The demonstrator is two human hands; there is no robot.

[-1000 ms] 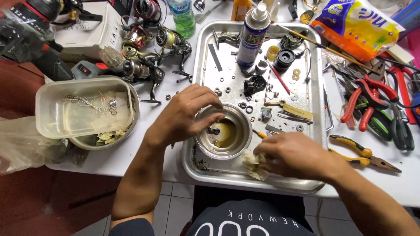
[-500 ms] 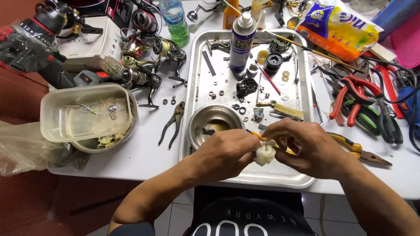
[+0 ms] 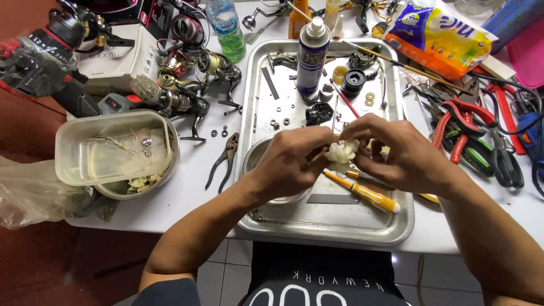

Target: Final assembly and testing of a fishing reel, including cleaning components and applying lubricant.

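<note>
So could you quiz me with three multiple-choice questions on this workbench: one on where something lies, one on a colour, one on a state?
1. Where does the yellow screwdriver lie?
A. in the metal tray
B. in the plastic tub
C. on the floor

2. What colour is the crumpled tissue?
A. blue
B. black
C. whitish

3. How is the tissue held?
A. by the left hand alone
B. between both hands
C. by no hand

Answers:
1 A, it lies on the tray's floor just under the hands.
2 C, it looks pale cream-white.
3 B, the fingers of the left hand and right hand meet on it above the tray.
</note>
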